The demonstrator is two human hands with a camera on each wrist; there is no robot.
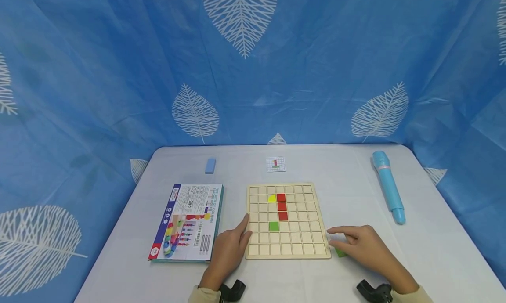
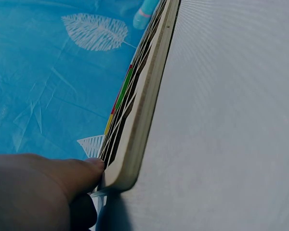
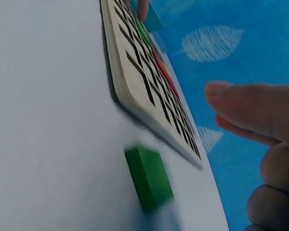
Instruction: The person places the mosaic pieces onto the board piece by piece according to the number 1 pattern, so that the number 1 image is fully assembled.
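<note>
The wooden grid board (image 1: 287, 221) lay on the white table (image 1: 118, 250), and its left edge was touched by the thumb of the left hand (image 1: 228, 250), whose fingers were relaxed and held nothing. A loose green tile (image 1: 340, 251) lay flat on the table just beside the board's right front corner, under the right hand (image 1: 365, 246), which hovered over it with fingers extended and nothing gripped. On the board, three red tiles (image 1: 282, 207), a yellow tile (image 1: 272, 198) and a green tile (image 1: 273, 226) were seated in cells.
</note>
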